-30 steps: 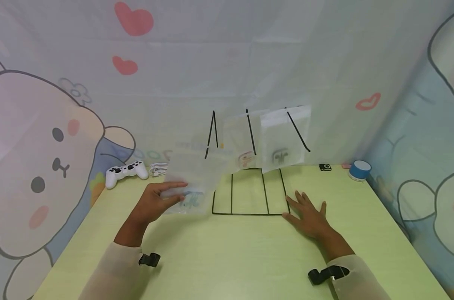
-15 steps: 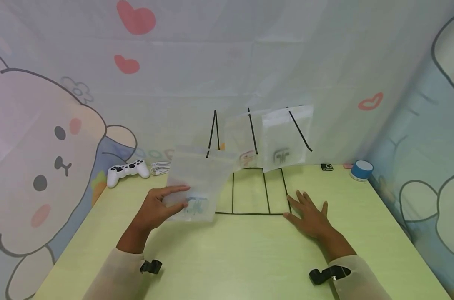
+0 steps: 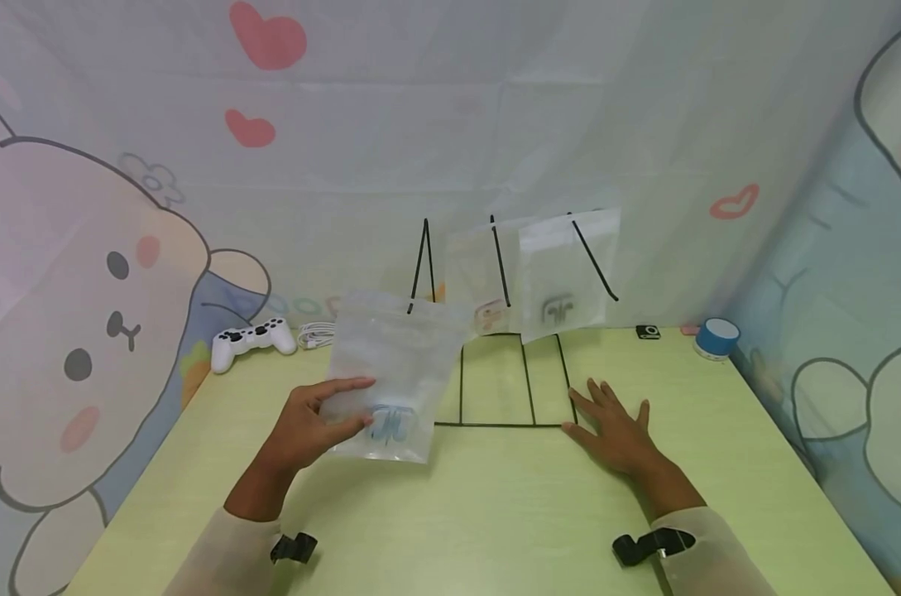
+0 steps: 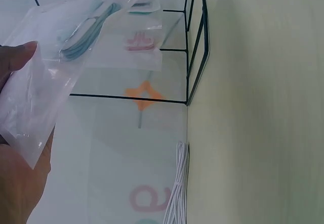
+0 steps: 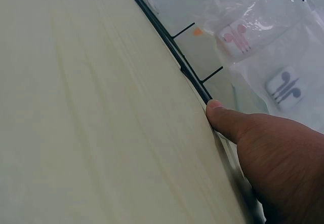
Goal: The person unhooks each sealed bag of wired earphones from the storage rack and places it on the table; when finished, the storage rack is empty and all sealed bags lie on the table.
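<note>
My left hand (image 3: pixel 304 426) holds a clear zip bag (image 3: pixel 398 352) by its left edge, with thumb and forefinger on the front and a finger behind it. Inside lie blue earphones (image 3: pixel 392 423), low in the bag. At the bag's upper edge, the end of the left hook of a black wire rack (image 3: pixel 529 389) shows in front of the plastic. My right hand (image 3: pixel 610 430) lies with fingers spread at the rack's right side; in the right wrist view its thumb (image 5: pixel 225 117) presses on the base wire.
Bags with pink earphones (image 3: pixel 489 314) and dark earphones (image 3: pixel 557 309) hang from the middle and right hooks. At the back left are a white game controller (image 3: pixel 252 341) and a coiled white cable (image 3: pixel 316 335). A small black player (image 3: pixel 647 332) and a blue round speaker (image 3: pixel 716 338) stand right.
The bag's lower end has swung down and toward me, showing the blue earphones more clearly. My left hand has moved slightly down with it; my right hand has stayed on the rack.
</note>
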`<state>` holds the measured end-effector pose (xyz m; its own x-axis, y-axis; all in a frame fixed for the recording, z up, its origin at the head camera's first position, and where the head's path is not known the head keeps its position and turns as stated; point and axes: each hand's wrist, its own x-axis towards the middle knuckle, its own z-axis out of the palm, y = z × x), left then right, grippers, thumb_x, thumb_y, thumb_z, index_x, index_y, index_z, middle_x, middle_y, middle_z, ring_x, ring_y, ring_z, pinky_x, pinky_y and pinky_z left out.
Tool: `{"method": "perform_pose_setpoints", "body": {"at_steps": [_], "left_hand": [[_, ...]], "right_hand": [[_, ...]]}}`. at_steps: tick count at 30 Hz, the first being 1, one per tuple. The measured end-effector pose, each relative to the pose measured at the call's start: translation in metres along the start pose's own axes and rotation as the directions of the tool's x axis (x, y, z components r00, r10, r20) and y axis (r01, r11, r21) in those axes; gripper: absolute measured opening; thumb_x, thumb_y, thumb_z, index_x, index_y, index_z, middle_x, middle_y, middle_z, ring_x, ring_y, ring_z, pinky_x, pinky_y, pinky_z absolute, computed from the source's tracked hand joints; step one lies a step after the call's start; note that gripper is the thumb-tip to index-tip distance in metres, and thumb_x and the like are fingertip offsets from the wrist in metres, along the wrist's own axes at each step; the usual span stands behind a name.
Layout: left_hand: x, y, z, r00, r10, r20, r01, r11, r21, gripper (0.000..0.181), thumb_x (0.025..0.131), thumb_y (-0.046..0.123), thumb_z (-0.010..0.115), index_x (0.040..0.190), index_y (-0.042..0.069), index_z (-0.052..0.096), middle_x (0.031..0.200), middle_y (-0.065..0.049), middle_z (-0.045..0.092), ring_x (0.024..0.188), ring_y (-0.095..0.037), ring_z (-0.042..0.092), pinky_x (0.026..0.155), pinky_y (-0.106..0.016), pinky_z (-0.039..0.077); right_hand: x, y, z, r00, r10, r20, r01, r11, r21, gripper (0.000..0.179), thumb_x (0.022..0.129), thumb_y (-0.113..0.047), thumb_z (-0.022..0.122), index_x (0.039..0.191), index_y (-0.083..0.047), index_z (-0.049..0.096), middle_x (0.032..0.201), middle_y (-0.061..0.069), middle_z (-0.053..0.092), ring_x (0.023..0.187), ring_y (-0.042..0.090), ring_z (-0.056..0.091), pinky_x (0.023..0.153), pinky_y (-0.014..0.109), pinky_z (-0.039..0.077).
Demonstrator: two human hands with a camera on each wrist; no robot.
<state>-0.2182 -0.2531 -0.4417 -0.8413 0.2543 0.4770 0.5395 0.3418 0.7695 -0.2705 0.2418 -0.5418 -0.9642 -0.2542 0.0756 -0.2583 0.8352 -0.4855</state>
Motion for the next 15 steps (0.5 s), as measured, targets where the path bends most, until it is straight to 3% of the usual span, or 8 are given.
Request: {"method": "perform_pose_setpoints", "body": {"at_steps": [6, 13, 15], "left_hand": [[-0.006, 0.0057, -0.0006, 1.0, -0.005, -0.002, 0.005, 1.0, -0.004, 0.048, 0.084, -0.005, 0.09, 0.13, 0.006, 0.08, 0.131, 0.011, 0.079, 0.12, 0.008, 0.066, 0.091, -0.012, 0.057], [-0.0082, -0.0009, 0.0002, 0.992, 0.123, 0.002, -0.123, 0.992, -0.026, 0.046, 0.083, -0.014, 0.086, 0.126, -0.003, 0.079, 0.129, 0.027, 0.074, 0.115, 0.008, 0.069, 0.083, -0.013, 0.059], [-0.0087, -0.003, 0.0, 0.992, 0.125, 0.01, -0.125, 0.992, -0.035, 0.045, 0.083, -0.014, 0.085, 0.126, -0.002, 0.08, 0.128, 0.026, 0.075, 0.106, 0.007, 0.07, 0.076, -0.015, 0.06]], "right_hand": [[0.0015, -0.0004, -0.0007, 1.0, 0.002, 0.004, -0.002, 1.0, -0.006, 0.075, 0.109, -0.06, 0.057, 0.17, -0.02, 0.042, 0.181, 0.022, 0.022, 0.169, 0.049, 0.014, 0.117, 0.092, -0.014], [0.0002, -0.0001, 0.0002, 1.0, -0.002, 0.001, 0.002, 1.0, -0.002, 0.074, 0.109, -0.059, 0.057, 0.17, -0.02, 0.042, 0.181, 0.022, 0.022, 0.169, 0.05, 0.014, 0.117, 0.092, -0.014], [0.0001, -0.0002, 0.0003, 1.0, 0.0, 0.002, 0.0, 1.0, 0.0, 0.075, 0.109, -0.06, 0.057, 0.17, -0.02, 0.041, 0.181, 0.022, 0.022, 0.169, 0.05, 0.014, 0.117, 0.092, -0.014]]}}
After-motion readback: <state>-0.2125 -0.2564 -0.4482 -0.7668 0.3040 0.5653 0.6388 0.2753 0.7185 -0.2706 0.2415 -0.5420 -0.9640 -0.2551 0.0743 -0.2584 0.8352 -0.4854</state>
